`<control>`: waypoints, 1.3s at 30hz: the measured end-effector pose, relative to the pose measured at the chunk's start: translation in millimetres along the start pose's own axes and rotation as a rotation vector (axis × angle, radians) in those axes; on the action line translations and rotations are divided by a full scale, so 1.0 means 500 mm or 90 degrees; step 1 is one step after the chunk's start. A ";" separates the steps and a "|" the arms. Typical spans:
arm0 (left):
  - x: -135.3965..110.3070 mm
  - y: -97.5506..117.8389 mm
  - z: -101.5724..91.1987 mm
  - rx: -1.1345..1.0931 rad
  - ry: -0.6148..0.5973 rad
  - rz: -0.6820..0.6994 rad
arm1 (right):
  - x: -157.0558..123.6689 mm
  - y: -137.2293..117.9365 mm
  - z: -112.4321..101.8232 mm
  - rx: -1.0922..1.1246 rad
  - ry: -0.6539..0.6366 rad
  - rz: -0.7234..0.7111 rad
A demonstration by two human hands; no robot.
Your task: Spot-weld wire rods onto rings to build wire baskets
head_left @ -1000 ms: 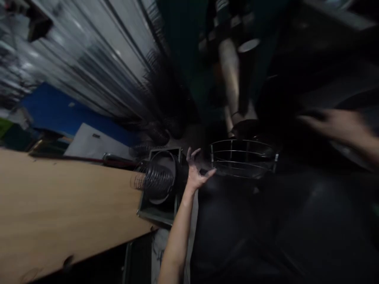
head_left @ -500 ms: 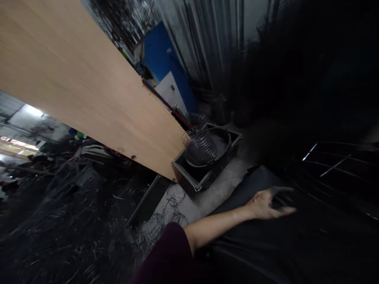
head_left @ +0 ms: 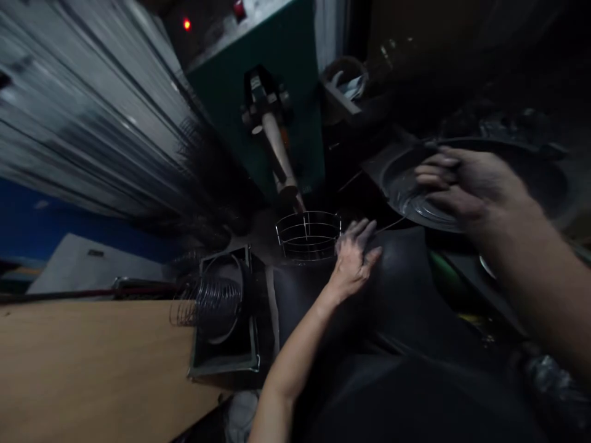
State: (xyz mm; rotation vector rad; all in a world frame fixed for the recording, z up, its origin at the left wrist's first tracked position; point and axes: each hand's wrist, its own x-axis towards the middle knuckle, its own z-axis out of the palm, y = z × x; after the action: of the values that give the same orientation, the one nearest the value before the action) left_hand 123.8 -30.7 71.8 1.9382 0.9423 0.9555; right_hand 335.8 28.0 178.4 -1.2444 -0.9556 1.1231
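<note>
My left hand (head_left: 353, 258) lies flat, fingers stretched, on a dark black sheet over my lap (head_left: 397, 320), right beside a small round wire basket (head_left: 308, 236). My right hand (head_left: 462, 181) hovers at the right over a shallow round metal pan (head_left: 415, 197); its fingers are curled together near the pan's rim, and what they hold, if anything, I cannot make out. Behind the basket a pale rod (head_left: 279, 157) slants down from a green machine (head_left: 272, 92).
A dark square tray (head_left: 221, 344) with a stack of coiled wire rings (head_left: 205, 301) sits left of my arm. A wooden board (head_left: 87, 369) fills the lower left. Corrugated metal wall (head_left: 92, 111) stands at the back left. A red lamp (head_left: 186, 24) glows on the machine.
The view has swung back from the left towards the machine. My left hand moved onto the black sheet beside the wire basket. My right hand has come into view over the metal pan.
</note>
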 end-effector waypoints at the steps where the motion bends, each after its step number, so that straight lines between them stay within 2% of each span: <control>1: 0.005 0.002 0.014 -0.030 -0.051 -0.026 | -0.006 -0.015 0.019 0.106 0.016 0.058; 3: -0.006 0.003 0.034 -0.067 -0.112 -0.111 | -0.009 -0.033 0.060 0.273 0.034 0.136; 4: -0.016 0.002 0.041 -0.069 -0.104 -0.156 | -0.011 -0.032 0.078 0.319 0.043 0.158; 6: -0.035 0.002 0.050 -0.052 -0.031 -0.219 | -0.024 -0.003 0.103 0.316 0.038 0.198; 8: -0.039 0.004 0.054 -0.042 0.034 -0.249 | -0.053 0.054 0.116 0.191 -0.001 0.182; 11: -0.030 0.003 0.035 -0.017 0.036 -0.265 | -0.097 0.151 0.120 -0.105 -0.096 0.003; 13: -0.033 -0.004 -0.007 0.027 0.021 -0.239 | -0.101 0.197 0.125 -0.210 -0.135 -0.064; 15: -0.050 -0.017 -0.072 0.079 0.045 -0.188 | -0.075 0.217 0.139 -0.228 -0.160 -0.062; 18: -0.069 -0.056 -0.185 0.162 0.185 -0.110 | -0.002 0.203 0.177 -0.183 -0.164 -0.049; 20: -0.058 -0.095 -0.239 0.224 0.206 -0.078 | 0.050 0.183 0.211 -0.132 -0.141 -0.038; 21: -0.046 -0.116 -0.254 0.247 0.185 -0.068 | 0.071 0.176 0.229 -0.102 -0.126 -0.020; 23: -0.016 -0.154 -0.259 0.259 0.150 -0.068 | 0.101 0.171 0.265 -0.030 -0.118 0.039; 25: 0.010 -0.183 -0.242 0.222 0.197 -0.065 | 0.116 0.180 0.293 0.031 -0.137 0.095; 27: 0.021 -0.200 -0.222 0.169 0.271 -0.041 | 0.122 0.196 0.310 0.061 -0.169 0.113; 32: 0.002 -0.206 -0.211 0.126 0.337 -0.010 | 0.123 0.215 0.325 0.063 -0.234 0.125; 39: -0.008 -0.214 -0.230 0.105 0.359 0.008 | 0.112 0.198 0.347 0.032 -0.243 0.129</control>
State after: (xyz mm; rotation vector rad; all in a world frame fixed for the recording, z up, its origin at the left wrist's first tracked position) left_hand -5.3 47.5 28.3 1.8353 1.3587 1.5157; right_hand 168.0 117.9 96.1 -1.1247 -1.0909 1.5747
